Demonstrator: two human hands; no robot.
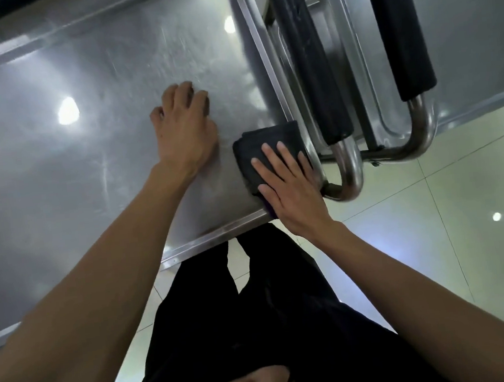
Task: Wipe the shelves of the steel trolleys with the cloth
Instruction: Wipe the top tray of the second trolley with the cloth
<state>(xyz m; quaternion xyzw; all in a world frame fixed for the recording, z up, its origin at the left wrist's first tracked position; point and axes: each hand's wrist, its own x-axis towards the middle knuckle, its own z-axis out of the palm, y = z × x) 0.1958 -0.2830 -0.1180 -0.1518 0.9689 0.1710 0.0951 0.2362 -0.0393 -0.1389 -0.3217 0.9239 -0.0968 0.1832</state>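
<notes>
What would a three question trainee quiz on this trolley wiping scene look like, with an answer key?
1. True or false: the right hand presses flat on the dark cloth.
2. Which corner of the top shelf holds the cloth: A) near the padded handle, B) far left?
3. The left hand rests on the bare ____.

Key: 1 true; 2 A; 3 shelf.

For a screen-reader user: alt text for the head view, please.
Right hand presses a folded dark cloth flat on the steel trolley shelf near its corner, while the left hand rests fingertips on the shelf beside it.
</notes>
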